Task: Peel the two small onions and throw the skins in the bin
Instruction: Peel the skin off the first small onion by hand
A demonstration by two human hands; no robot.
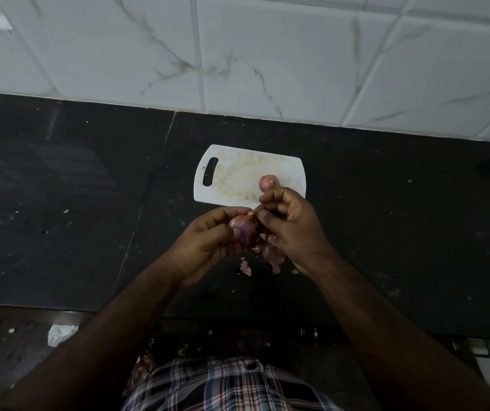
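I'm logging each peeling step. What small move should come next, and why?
Probably the right hand pulls its pinched strip of skin away from the onion held in the left hand; part of that onion already shows smooth purple, but papery skin clings near its top.

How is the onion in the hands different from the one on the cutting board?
The held onion sits in the left hand above the counter, while the right hand pulls skin; the other onion lies alone on the cutting board. The held one shows glossy purple flesh; the board one looks duller pink. Both are small and reddish.
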